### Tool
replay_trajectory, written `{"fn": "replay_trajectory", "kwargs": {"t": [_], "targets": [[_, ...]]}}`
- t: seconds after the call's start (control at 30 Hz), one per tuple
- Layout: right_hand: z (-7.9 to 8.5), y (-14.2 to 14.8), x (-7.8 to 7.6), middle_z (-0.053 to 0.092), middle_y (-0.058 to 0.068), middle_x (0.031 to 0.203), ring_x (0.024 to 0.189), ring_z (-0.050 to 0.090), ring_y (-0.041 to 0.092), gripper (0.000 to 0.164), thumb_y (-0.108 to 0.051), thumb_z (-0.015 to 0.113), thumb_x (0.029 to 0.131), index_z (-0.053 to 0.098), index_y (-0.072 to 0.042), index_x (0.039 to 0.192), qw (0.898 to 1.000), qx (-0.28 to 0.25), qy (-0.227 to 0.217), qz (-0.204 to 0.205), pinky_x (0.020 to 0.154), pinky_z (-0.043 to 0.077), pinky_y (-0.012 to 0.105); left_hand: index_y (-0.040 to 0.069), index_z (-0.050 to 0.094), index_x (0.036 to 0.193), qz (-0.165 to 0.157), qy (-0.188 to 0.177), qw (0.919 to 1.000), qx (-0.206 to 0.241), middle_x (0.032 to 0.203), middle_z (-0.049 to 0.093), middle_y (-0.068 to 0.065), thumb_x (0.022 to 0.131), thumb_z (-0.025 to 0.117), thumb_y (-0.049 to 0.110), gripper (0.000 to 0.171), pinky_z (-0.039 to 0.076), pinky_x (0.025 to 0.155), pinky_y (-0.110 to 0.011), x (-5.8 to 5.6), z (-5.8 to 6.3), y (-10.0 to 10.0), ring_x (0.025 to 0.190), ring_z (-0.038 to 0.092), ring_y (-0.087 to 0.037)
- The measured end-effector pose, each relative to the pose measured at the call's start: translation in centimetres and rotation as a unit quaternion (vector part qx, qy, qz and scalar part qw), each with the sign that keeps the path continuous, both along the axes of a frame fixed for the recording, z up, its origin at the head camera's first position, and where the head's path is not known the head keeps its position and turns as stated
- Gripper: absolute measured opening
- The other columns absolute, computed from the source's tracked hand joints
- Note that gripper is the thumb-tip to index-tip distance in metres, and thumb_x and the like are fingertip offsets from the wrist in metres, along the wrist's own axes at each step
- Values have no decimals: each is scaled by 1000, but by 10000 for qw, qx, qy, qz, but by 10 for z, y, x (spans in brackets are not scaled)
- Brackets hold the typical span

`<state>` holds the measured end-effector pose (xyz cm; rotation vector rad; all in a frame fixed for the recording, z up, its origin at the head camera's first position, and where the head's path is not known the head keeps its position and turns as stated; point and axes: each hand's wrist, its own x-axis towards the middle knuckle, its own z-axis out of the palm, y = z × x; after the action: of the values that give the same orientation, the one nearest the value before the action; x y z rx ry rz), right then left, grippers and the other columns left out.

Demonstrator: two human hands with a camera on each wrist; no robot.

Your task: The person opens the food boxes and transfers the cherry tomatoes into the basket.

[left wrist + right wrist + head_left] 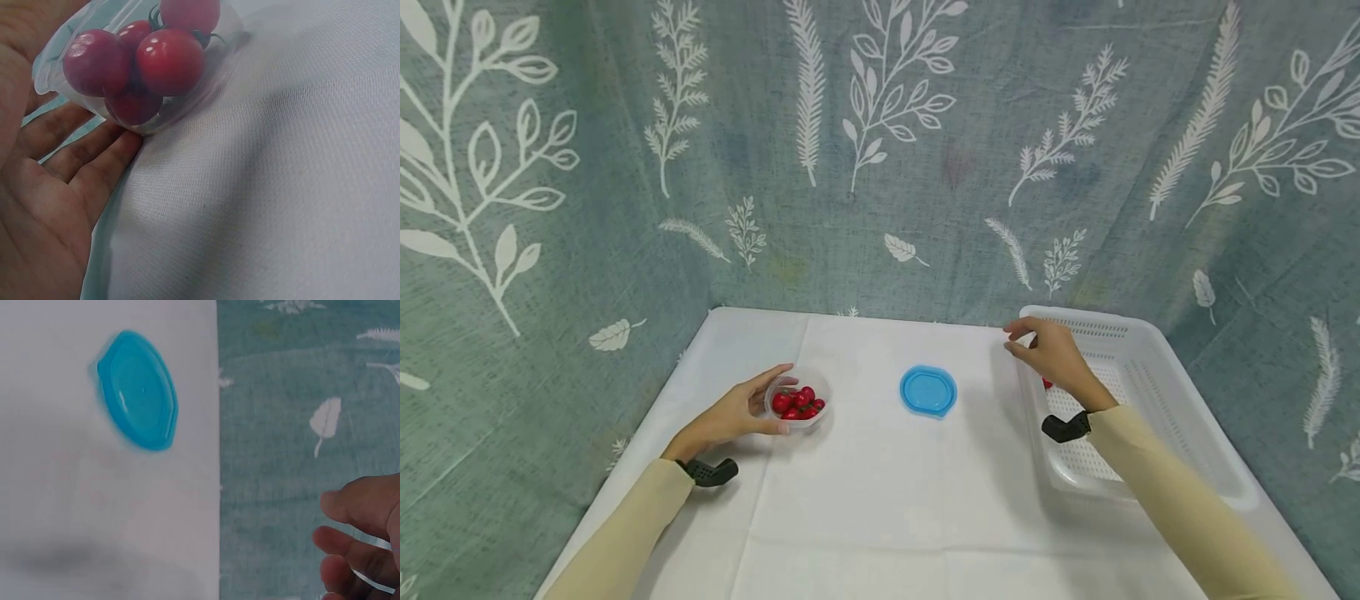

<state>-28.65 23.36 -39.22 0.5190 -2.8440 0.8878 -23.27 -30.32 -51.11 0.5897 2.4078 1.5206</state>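
My left hand (737,411) holds a small clear plastic cup (826,392) at its left side, thumb in front and fingers behind. Several red cherry tomatoes (170,62) with bits of green stem lie in the cup, which stands on the white cloth. Over the left rim of a white perforated basket (1180,392) hovers my right hand (1051,354), its thumb and fingers loosely bent and apart with nothing between them. Below that hand, a bit of a red tomato (1047,383) shows inside the basket, mostly hidden by the hand.
A round blue lid (928,391) lies flat on the white tablecloth (865,492) between the cup and the basket. Green-grey fabric (955,233) with white leaf prints hangs behind the table and along both sides.
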Motion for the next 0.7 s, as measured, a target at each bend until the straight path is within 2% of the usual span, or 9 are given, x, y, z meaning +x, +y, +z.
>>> {"fn": "replay_trajectory", "kwargs": {"t": [0.13,0.23,0.47,0.7], "targets": [[0,-19,2,73,13,110,63,62,20,28,-16,72,98,70,-7,125,9997,-84,-4,249,49,50,35,25,24,166,0,-52,10000,36,160,42,-2,83,90,29,106,28,119,-59,0,1,0,155,20,-28],[-1,-34,2,74,12,109,65,61,19,28,-16,72,98,71,-7,125,9989,-165,-12,434,55,50,34,26,24,165,-12,11,10000,-5,160,42,-3,83,89,30,105,29,118,-61,1,2,0,155,20,-30],[-5,-66,-1,74,8,108,62,59,17,27,-17,73,98,72,-9,124,9958,-370,40,842,54,50,32,39,27,162,-11,-80,10000,20,160,42,0,82,90,29,102,29,119,-59,0,0,1,156,19,-27],[-4,-100,0,74,5,107,65,59,18,26,-17,72,98,72,-12,124,9927,-439,-98,1119,56,50,32,28,24,165,-12,25,10000,-20,160,42,-1,83,89,30,105,29,117,-64,-1,-1,0,155,20,-30]]}}
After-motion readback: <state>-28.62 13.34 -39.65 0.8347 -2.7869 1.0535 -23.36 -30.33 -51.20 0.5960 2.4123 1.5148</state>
